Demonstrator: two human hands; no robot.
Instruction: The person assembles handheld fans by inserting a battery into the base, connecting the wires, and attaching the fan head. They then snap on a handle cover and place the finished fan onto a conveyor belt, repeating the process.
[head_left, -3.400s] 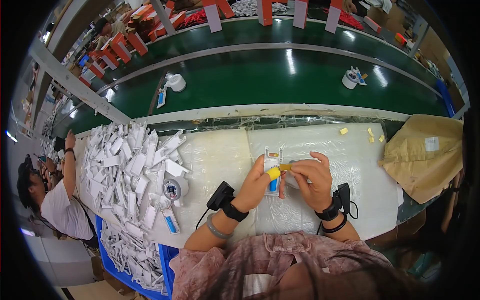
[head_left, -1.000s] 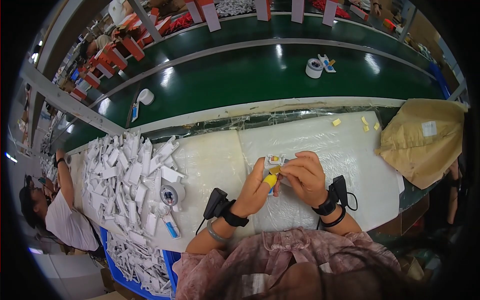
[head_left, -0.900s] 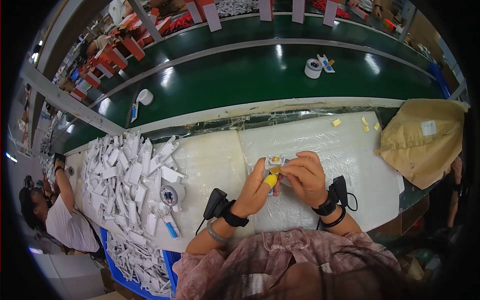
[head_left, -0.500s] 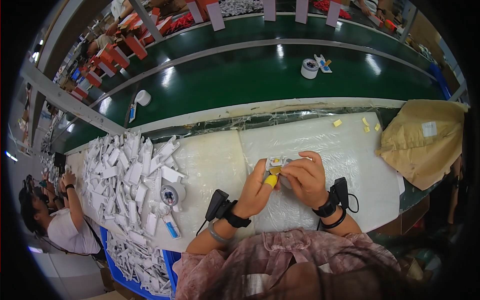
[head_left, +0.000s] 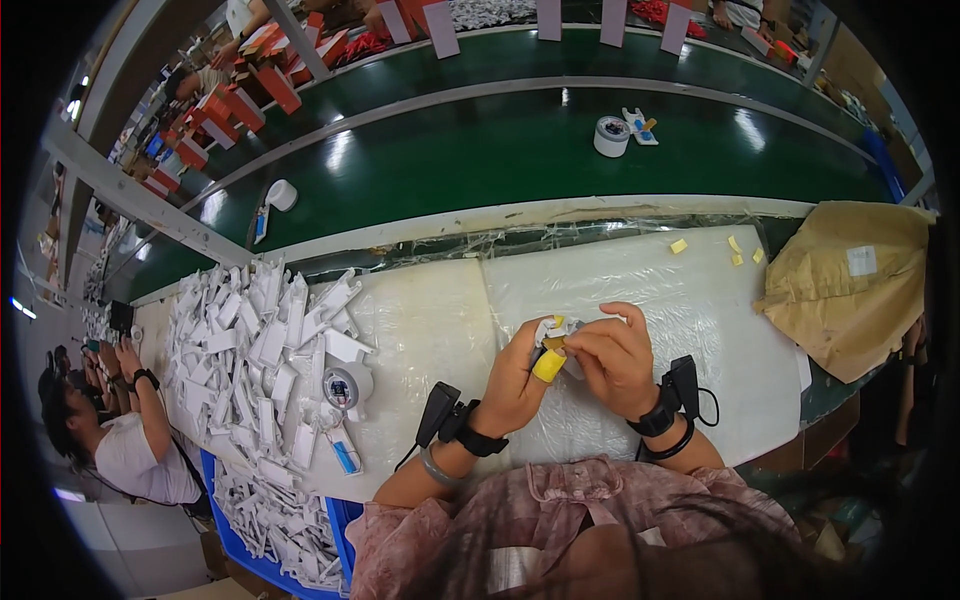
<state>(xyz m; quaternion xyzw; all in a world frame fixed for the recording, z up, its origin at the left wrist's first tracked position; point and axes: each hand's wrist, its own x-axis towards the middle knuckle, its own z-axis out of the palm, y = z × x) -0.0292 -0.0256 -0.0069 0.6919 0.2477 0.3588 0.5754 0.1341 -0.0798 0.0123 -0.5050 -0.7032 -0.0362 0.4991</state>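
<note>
My left hand (head_left: 515, 385) is closed round a small white plastic part (head_left: 546, 328), mostly hidden by the fingers. A yellow wrap (head_left: 548, 366) covers the thumb tip. Close against it, my right hand (head_left: 617, 362) pinches a small brownish-gold flat piece (head_left: 553, 343) at the part; its exact seating is hidden. A grey-white round thing (head_left: 573, 367) shows partly beneath the right fingers. To the left, a round white housing (head_left: 345, 386) with a dark inside lies beside a white holder with a blue piece (head_left: 345, 452).
White plastic parts (head_left: 250, 345) are heaped at left, with more in a blue bin (head_left: 225, 515) below. Small yellow pieces (head_left: 679, 246) and a brown paper bag (head_left: 845, 290) lie at right. Beyond runs a green conveyor (head_left: 450, 150) carrying white housings (head_left: 612, 137). A co-worker (head_left: 140, 450) is at left.
My left thumb has shifted and the white part has tilted, so less of it shows. Housings on the near belt have moved slightly left; upright boxes on the far belt have moved right.
</note>
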